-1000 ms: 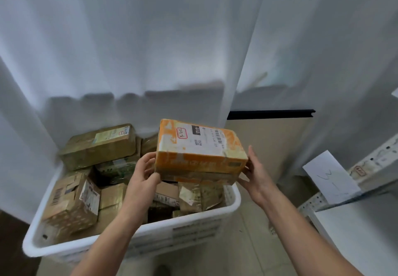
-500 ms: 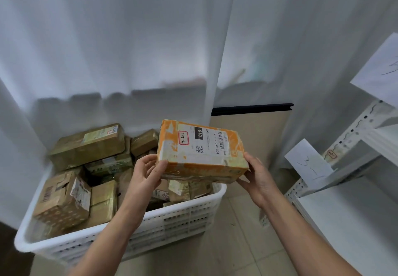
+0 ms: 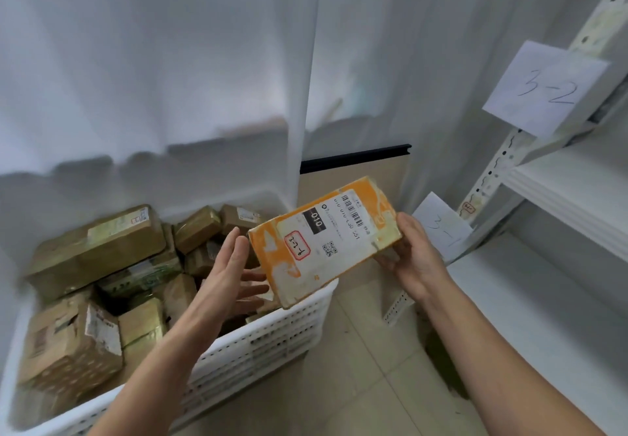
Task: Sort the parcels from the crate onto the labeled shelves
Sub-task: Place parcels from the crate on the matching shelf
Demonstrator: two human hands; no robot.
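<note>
My right hand grips the right end of an orange parcel with a white shipping label and a red-bordered sticker, held tilted over the crate's right corner. Just left of the parcel, my left hand hovers with fingers spread and straight, holding nothing. The white perforated crate at lower left holds several brown taped parcels. White shelves stand at right, with paper labels reading "3-2" on the upper level and a partly hidden "3-" label on the lower one.
A white curtain hangs behind the crate. A beige panel with a black top edge stands between the curtain folds. Beige floor tiles lie between the crate and the shelf post.
The parcel has swung right and tilted toward the shelves. My left hand has let go of it and opened. The view has turned right, bringing the "3-2" label into sight.
</note>
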